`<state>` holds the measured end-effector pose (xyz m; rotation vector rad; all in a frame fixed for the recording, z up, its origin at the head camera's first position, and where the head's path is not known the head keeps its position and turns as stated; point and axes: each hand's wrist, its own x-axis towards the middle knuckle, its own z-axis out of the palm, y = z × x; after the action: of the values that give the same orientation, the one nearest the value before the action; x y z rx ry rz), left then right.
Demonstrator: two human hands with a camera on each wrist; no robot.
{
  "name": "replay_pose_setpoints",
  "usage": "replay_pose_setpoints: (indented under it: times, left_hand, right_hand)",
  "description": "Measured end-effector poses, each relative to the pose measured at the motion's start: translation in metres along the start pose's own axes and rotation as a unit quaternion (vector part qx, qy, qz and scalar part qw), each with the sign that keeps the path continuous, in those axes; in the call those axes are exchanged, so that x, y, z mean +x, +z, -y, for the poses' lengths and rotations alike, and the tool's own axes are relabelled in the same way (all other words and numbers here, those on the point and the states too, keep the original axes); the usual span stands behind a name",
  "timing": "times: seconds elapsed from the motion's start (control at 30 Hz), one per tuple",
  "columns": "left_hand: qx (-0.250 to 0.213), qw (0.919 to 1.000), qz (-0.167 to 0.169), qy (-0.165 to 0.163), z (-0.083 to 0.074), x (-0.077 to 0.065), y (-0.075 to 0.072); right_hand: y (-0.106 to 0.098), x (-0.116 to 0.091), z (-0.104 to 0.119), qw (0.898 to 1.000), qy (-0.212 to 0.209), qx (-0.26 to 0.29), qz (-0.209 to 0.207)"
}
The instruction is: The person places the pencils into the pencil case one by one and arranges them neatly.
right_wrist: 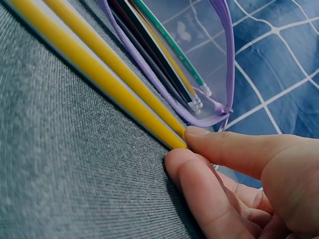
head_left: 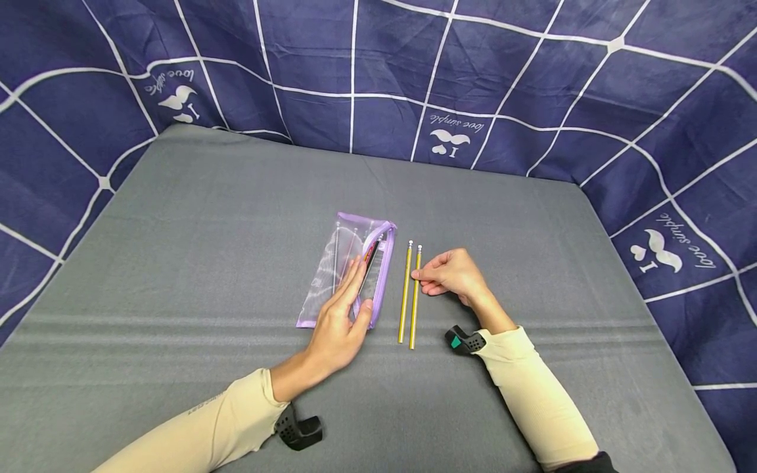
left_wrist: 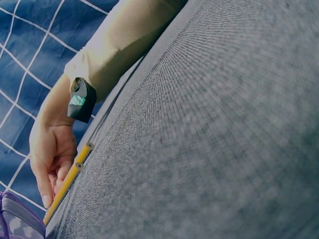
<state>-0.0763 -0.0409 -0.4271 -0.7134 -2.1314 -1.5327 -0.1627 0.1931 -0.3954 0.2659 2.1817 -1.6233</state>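
Note:
A clear mesh pencil case (head_left: 319, 299) with purple trim lies on the grey surface, its zipper side open toward the right. My left hand (head_left: 341, 325) rests on it with fingers extended, partly covering the opening. Inside, several pencils (right_wrist: 169, 55) show in the right wrist view, green, yellow and dark ones. Two yellow pencils (head_left: 405, 295) lie side by side to the right of the case, their eraser ends pointing away. With thumb and index finger, my right hand (head_left: 454, 272) pinches the right-hand yellow pencil (head_left: 414, 315) near its upper half. The left wrist view does not show the left hand.
The grey cloth surface (head_left: 225, 197) extends around the case on all sides. A blue curtain with white grid lines (head_left: 307, 59) hangs behind and at both sides. Each wrist wears a black camera mount (head_left: 463, 340).

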Motion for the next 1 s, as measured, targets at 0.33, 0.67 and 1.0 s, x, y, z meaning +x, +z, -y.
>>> replay_pose_setpoints:
  times: [0.33, 0.67, 1.0]
  left_hand:
    - [0.001, 1.0, -0.001, 0.003, 0.0001, 0.0, -0.0001]
    - [0.002, 1.0, -0.001, 0.0, 0.0, -0.0004, 0.0]
    - [-0.002, 1.0, 0.0, -0.003, -0.0008, -0.0001, 0.0]
  right_hand:
    - [0.0011, -0.0017, 0.0022, 1.0, 0.007, -0.018, 0.001]
    - [0.002, -0.0007, 0.0018, 1.0, 0.011, -0.015, 0.0]
    - [-0.0006, -0.0003, 0.0003, 1.0, 0.008, 0.008, 0.012]
